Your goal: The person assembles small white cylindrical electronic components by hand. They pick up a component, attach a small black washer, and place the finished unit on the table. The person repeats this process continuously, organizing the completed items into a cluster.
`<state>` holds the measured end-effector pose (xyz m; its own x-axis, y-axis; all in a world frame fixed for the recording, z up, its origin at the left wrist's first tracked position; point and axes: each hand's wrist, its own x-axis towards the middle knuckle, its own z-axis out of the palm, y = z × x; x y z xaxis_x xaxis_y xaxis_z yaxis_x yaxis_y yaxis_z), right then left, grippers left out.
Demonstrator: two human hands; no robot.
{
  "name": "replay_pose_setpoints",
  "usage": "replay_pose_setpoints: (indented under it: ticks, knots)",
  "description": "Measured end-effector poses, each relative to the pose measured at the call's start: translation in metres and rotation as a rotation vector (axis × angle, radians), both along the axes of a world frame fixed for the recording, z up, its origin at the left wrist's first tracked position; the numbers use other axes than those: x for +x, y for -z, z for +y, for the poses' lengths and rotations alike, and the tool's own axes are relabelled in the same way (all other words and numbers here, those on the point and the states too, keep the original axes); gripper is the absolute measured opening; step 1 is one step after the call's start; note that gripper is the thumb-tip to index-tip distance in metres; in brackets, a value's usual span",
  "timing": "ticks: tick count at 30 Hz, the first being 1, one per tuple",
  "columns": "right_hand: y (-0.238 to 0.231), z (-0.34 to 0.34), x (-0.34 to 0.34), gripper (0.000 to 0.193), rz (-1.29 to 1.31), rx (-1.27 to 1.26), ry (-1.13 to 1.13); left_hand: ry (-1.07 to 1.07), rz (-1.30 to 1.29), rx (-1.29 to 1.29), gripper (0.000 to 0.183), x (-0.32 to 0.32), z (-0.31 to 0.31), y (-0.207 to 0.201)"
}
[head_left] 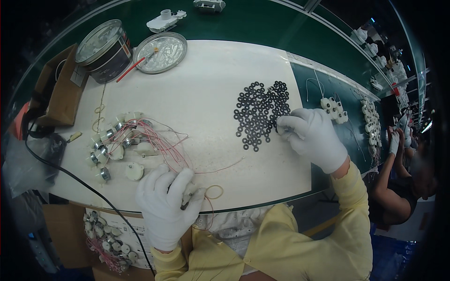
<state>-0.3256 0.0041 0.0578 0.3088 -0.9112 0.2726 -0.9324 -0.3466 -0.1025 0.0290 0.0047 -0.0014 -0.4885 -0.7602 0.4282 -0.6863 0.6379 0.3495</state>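
My left hand (166, 206), in a white glove, is closed around a small motor (189, 194) with a whitish housing at the table's front edge. Thin wire trails from beside it, and the fingers hide much of the motor. My right hand (316, 136), also gloved in white, pinches at the right side of a spread of small black rings (258, 112). A dark ring shows at its fingertips, partly covered. Several more motors (117, 140) with silver bodies, whitish caps and pink wires lie in a heap beyond my left hand.
A metal can (104, 51), its round lid (176, 51) with a red-handled brush (131, 69), and a cardboard box (70, 91) stand far left. A black cable (84, 180) crosses the left side. Finished-looking whitish parts (333, 110) lie right. A co-worker's arm (386, 164) shows far right.
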Motion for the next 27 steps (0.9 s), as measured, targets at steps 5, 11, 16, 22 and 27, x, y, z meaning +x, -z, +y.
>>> replay_pose_setpoints:
  ticks: [5, 11, 16, 22, 27]
  knots:
    - [-0.02, 0.003, -0.002, 0.024, 0.127, 0.149, -0.074, 0.007, 0.01, 0.006, 0.054, 0.002, 0.0, 0.002]
    - [-0.029, 0.016, -0.008, 0.02, 0.198, 0.301, -0.083, -0.001, 0.024, 0.004, 0.053, 0.003, 0.001, 0.003]
    - [-0.032, 0.012, -0.006, 0.02, 0.254, 0.336, -0.108, -0.012, 0.021, -0.037, 0.056, 0.001, 0.0, 0.004]
    - [-0.026, 0.013, -0.009, 0.019, 0.208, 0.33, -0.054, -0.015, 0.042, -0.061, 0.053, 0.0, -0.001, 0.008]
    - [-0.003, 0.047, -0.008, 0.034, 0.312, 0.025, 0.061, -0.003, 0.053, -0.065, 0.047, -0.002, -0.004, 0.006]
